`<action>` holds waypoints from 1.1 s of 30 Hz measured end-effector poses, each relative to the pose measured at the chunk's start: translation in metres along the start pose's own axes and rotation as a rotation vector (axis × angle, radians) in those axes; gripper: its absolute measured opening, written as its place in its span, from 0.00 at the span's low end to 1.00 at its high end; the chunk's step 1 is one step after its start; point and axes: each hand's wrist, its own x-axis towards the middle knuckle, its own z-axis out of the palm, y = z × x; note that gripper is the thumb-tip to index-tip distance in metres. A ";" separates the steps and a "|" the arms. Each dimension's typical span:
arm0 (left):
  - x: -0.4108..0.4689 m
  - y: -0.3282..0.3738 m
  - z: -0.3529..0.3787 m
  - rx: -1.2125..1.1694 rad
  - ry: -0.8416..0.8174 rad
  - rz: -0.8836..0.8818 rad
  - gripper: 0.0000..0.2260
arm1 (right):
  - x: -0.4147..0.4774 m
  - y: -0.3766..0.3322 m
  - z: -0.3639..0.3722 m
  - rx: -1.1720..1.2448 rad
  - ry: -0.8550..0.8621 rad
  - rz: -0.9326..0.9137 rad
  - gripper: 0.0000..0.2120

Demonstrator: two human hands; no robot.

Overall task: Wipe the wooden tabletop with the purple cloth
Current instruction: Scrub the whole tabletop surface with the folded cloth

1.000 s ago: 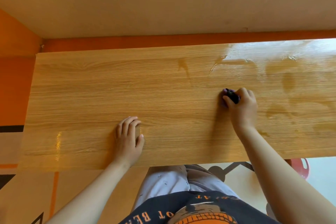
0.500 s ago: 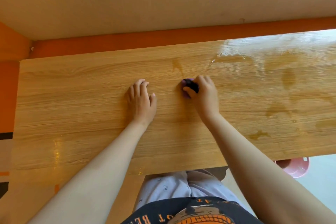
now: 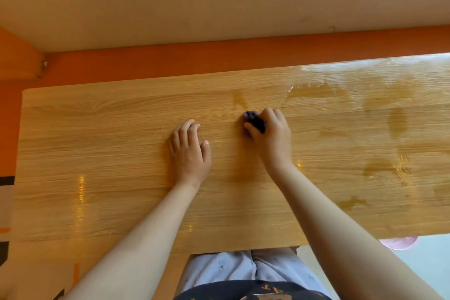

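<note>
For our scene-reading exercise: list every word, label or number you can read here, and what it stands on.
Dark shirt, orange print: a few upside-down letters, cut off at the frame edge, too partial to read.
Light wooden tabletop and crumpled purple cloth: no text.

Both arms are bare from the grip back to the frame edge. The right hand [image 3: 272, 139] and the left hand [image 3: 190, 151] beside it wear nothing, and the right forearm [image 3: 341, 226] and left forearm [image 3: 146, 234] are uncovered. Well behind the grip, at the lap, are pale lavender-grey trousers [image 3: 233, 268] in soft fabric with a tiny scattered darker print and a centre seam, length not visible. Further back is a dark navy-black T-shirt [image 3: 219, 293] with orange block letters and an orange-brown graphic, cut off by the frame.
</note>
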 end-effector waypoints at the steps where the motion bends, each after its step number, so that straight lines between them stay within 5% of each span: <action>1: 0.001 0.000 0.000 0.008 -0.005 -0.002 0.17 | 0.002 -0.013 0.013 0.008 -0.036 -0.042 0.12; 7: 0.000 0.002 -0.002 0.033 -0.017 -0.012 0.18 | 0.030 -0.036 0.036 -0.001 -0.073 -0.150 0.12; 20: 0.001 0.002 0.000 0.002 0.004 -0.016 0.17 | 0.056 0.070 -0.073 -0.053 0.274 0.239 0.13; 33: 0.001 0.004 -0.001 0.034 -0.026 -0.043 0.17 | 0.062 -0.044 0.045 0.000 -0.057 -0.165 0.12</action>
